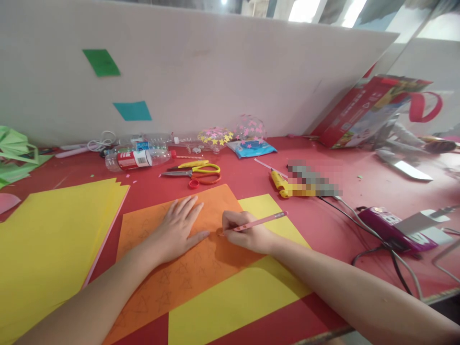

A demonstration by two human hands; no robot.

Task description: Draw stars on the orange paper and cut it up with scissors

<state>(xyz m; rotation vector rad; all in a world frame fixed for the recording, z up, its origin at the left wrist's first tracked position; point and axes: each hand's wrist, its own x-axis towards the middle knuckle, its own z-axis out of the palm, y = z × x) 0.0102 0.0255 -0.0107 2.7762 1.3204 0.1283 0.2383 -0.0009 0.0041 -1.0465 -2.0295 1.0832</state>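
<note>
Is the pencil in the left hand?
No, the right hand holds the pencil, while the left hand lies on the orange sheet.

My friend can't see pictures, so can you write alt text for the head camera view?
A person's right hand holds a pink pencil, point down, at an orange sheet marked with drawn stars, while the left hand rests spread on it. A yellow sheet shows underneath on the red table; scissors and plastic bottles lie farther back.
</note>
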